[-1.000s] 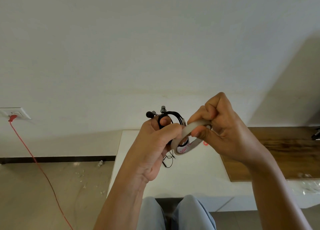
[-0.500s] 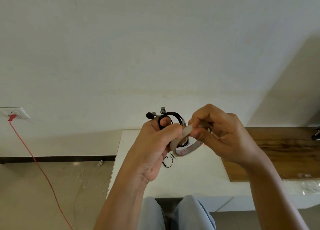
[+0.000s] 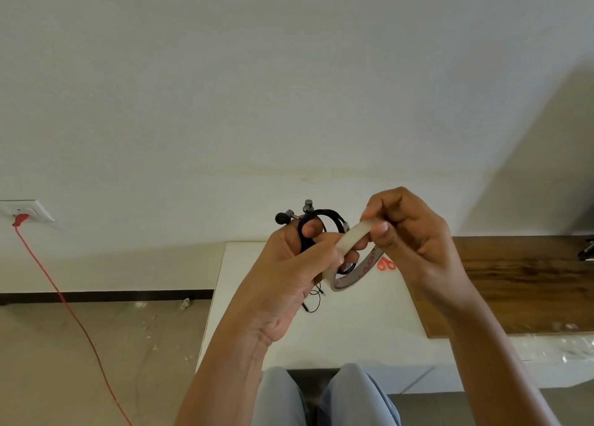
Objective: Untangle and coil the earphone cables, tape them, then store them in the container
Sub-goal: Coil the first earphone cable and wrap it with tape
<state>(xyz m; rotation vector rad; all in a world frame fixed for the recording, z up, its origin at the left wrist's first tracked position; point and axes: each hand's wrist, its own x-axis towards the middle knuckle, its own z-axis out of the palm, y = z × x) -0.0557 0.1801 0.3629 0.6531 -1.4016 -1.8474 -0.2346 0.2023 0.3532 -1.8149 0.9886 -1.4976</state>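
Two hands meet above a white table (image 3: 353, 329). Far left, a red cord (image 3: 69, 306) hangs from a wall socket (image 3: 27, 210). The left hand (image 3: 289, 284), raised with its palm toward the camera, curls its fingers round the coiled black earphones (image 3: 334, 215) and the tape roll (image 3: 353, 236). The right hand (image 3: 414, 236), knuckles up, pinches the roll's top edge between thumb and forefinger. Red scissors (image 3: 385, 264) lie on the table beyond the roll.

White wall (image 3: 289, 72), beige floor (image 3: 106, 345), white table (image 3: 353, 322), wooden board (image 3: 520, 287).
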